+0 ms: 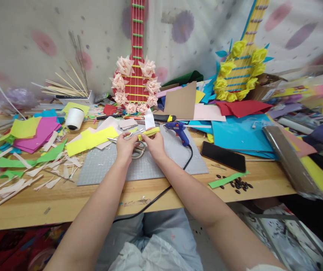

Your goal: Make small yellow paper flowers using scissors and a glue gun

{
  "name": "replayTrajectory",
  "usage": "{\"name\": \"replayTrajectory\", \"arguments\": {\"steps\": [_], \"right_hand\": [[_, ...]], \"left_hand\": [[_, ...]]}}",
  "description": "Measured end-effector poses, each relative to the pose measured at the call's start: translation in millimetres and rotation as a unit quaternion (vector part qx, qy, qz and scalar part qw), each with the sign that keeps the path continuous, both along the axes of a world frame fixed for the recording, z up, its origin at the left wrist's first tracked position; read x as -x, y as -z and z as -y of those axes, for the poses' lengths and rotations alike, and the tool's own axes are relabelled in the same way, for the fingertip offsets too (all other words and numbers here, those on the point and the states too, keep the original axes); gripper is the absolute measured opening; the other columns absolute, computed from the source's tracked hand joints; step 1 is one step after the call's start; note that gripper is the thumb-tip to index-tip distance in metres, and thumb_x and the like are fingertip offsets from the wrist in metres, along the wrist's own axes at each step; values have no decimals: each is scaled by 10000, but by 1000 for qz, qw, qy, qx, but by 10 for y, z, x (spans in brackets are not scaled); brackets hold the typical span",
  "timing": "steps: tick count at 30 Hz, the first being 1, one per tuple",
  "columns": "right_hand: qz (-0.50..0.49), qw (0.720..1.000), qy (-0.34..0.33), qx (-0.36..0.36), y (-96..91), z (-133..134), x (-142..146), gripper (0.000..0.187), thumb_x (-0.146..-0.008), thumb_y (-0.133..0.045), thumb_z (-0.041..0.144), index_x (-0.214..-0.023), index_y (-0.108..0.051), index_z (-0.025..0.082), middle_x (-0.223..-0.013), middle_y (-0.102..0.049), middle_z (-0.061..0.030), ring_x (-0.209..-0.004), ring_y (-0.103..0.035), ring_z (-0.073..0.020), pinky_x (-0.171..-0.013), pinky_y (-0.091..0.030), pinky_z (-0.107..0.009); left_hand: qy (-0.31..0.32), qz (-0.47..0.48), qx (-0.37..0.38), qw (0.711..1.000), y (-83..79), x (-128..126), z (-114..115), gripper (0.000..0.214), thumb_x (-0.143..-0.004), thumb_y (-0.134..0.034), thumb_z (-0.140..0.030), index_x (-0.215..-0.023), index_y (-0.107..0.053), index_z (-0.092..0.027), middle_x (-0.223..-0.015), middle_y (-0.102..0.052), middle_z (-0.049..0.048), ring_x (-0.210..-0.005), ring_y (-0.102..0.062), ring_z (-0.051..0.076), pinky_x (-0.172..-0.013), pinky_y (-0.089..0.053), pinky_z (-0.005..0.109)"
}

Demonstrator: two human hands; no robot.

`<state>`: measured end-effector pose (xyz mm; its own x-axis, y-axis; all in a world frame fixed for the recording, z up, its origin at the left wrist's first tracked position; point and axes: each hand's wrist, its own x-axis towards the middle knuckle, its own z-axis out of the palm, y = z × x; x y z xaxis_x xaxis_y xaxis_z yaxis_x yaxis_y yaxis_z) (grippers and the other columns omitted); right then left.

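Observation:
My right hand (154, 144) is closed on a small folded yellow paper strip (152, 131). My left hand (125, 146) meets it from the other side, its fingertips pinched at the strip's left end. Scissors (139, 152) lie beneath both hands on the grey cutting mat (99, 169), their handles partly hidden by my fingers. A pointed metal blade shows left of my left hand. Just right of my right hand rests a blue glue gun (179, 131) with a white glue stick in its back. Larger yellow paper pieces (93, 140) lie to the left.
A red paper guitar (134, 82) with pink flowers and a yellow one (238, 71) stand at the back. A phone (223, 156), dark beads (240, 183) and blue sheets (237, 131) lie right. A thread spool (75, 119) and paper scraps (56, 165) cover the left. The gun's cord (155, 199) crosses the table's front edge.

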<state>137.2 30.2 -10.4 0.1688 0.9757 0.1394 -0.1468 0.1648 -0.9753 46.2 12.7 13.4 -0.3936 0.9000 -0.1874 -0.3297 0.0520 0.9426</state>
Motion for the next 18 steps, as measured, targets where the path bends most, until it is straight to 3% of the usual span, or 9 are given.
{"name": "replayTrajectory", "arguments": {"steps": [12,18], "right_hand": [[-23,1000,4,10,-35,-5,-15,347,-590,-668,286,-865,-473,203,-785,-604,18,-712,-596,-121,-688,-493,-267],[26,999,16,24,-20,-31,-33,331,-569,-686,287,-820,-490,196,-743,-596,27,-698,-587,-124,-683,-476,-265]], "left_hand": [[23,26,-10,999,-12,-28,35,309,-596,-691,-121,-864,-538,-140,-692,-644,37,-617,-626,138,-535,-507,242],[35,27,-6,999,10,-22,25,347,-604,-688,-122,-932,-577,-141,-736,-657,51,-620,-626,137,-526,-498,231]]}}
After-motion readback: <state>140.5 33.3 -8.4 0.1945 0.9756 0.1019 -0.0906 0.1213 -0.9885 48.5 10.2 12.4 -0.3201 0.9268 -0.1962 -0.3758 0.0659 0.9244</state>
